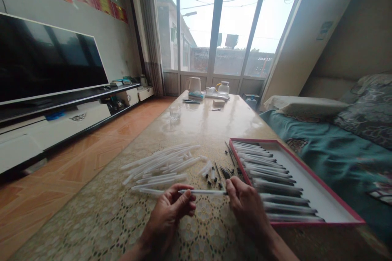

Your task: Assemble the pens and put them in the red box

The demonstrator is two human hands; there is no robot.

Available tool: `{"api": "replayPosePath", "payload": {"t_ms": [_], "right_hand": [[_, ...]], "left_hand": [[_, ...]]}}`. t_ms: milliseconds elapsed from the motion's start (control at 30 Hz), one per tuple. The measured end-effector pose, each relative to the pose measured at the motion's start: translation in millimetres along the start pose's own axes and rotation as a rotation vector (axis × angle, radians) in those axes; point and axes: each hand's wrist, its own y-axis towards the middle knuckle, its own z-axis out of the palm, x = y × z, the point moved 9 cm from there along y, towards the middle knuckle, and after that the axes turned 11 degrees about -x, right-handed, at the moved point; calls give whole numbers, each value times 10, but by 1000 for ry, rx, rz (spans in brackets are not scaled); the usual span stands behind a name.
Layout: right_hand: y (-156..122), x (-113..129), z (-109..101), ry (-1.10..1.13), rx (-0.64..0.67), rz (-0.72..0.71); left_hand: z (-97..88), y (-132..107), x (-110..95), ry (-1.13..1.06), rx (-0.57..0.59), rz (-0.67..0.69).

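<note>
Between my two hands a clear-barrelled pen (pixel 210 192) lies level above the patterned tablecloth. My left hand (pixel 176 204) pinches its left end between thumb and fingers. Its right end, which looks dark, is gripped by my right hand (pixel 243 197). Just beyond are small black caps or plugs (pixel 209 183), short clear pieces (pixel 206 169) and thin dark refills (pixel 225 171). To the left lies a loose pile of translucent pen barrels (pixel 162 163). A red-rimmed box (pixel 330 195) on the right holds many pens (pixel 275 183) laid side by side.
The long table (pixel 202 126) bears a drinking glass (pixel 175 113), a kettle (pixel 194 85), a glass pitcher (pixel 224 88) and a small box (pixel 218 102) toward its far end. A sofa (pixel 294 138) stands along the right. At left are a TV (pixel 52 57) and low cabinet (pixel 79 116).
</note>
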Motion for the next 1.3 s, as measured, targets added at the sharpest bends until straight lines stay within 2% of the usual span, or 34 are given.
{"api": "replayPosePath", "payload": {"t_ms": [33, 100, 200, 300, 433, 500, 600, 667, 733, 767, 900, 1000, 1167, 1300], "right_hand": [[-11, 102, -34, -59, -33, -104], [-75, 284, 14, -114, 3, -269], [-163, 397, 161, -196, 115, -382], [-172, 352, 246, -284, 170, -406], [-106, 211, 191, -267, 96, -360], [-83, 150, 161, -216, 65, -316], [-61, 114, 108, -151, 18, -264], [-41, 102, 55, -128, -30, -238], [-17, 72, 8, -109, -70, -211], [-5, 52, -9, -99, -86, -201], [39, -20, -72, -61, -162, -197], [63, -57, -112, -54, -208, -190], [75, -62, -126, -55, -209, -179], [53, 1, -150, -18, -233, -209]], "left_hand": [[13, 0, -2, 25, 14, 18], [47, 5, 3, 88, 52, 52], [82, 30, 19, 172, 91, 97], [44, 43, 4, 193, 35, 136], [57, -108, -110, 330, -52, 196], [191, -234, -192, 458, 6, 216], [460, -314, -301, 686, 176, 231], [589, -205, -431, 936, 221, 358], [764, -47, -645, 1291, 201, 744], [806, 78, -690, 1345, 180, 818], [970, 556, -640, 1449, 182, 927], [1099, 749, -521, 1493, 226, 953], [1175, 860, -477, 1423, 233, 956], [1064, 790, -637, 1221, 112, 956]]}}
